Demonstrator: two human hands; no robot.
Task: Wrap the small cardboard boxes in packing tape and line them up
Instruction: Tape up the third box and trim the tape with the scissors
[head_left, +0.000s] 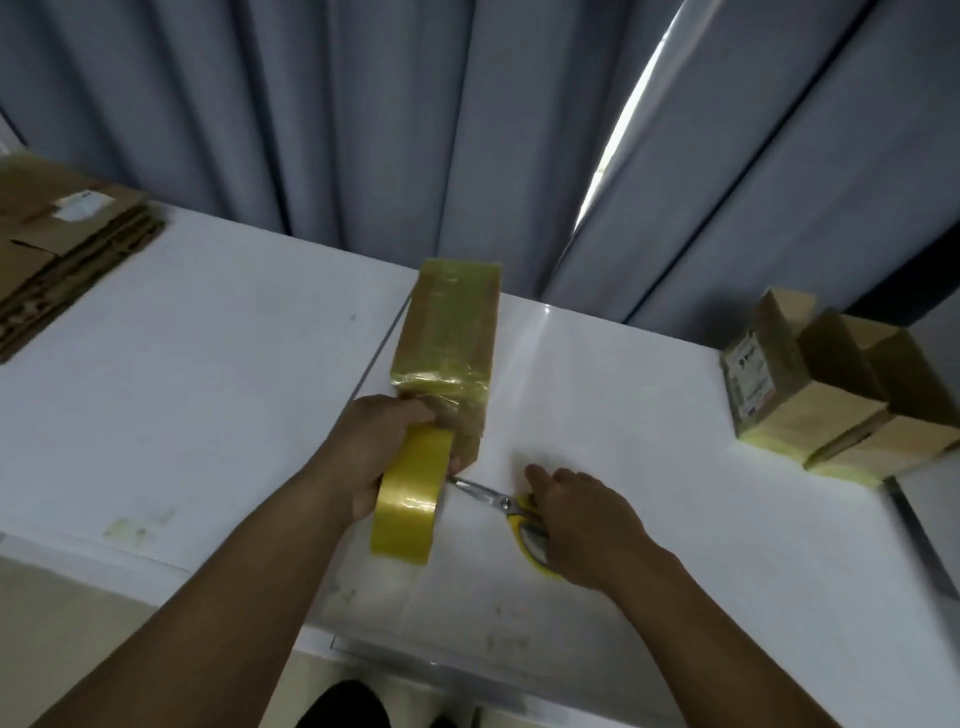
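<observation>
A long cardboard box (449, 332) wrapped in yellowish tape lies on the white table (208, 374), pointing away from me. My left hand (371, 452) grips a yellow roll of packing tape (413, 493) against the box's near end. My right hand (576, 514) holds yellow-handled scissors (511, 512) on the table, blades pointing at the tape by the roll. Two taped small boxes (810, 384) stand side by side at the right edge.
A stack of flattened cardboard (62, 249) lies at the table's far left corner. Grey curtains (363, 114) hang right behind the table. A seam runs along the table beside the box. The table's front edge is near my body.
</observation>
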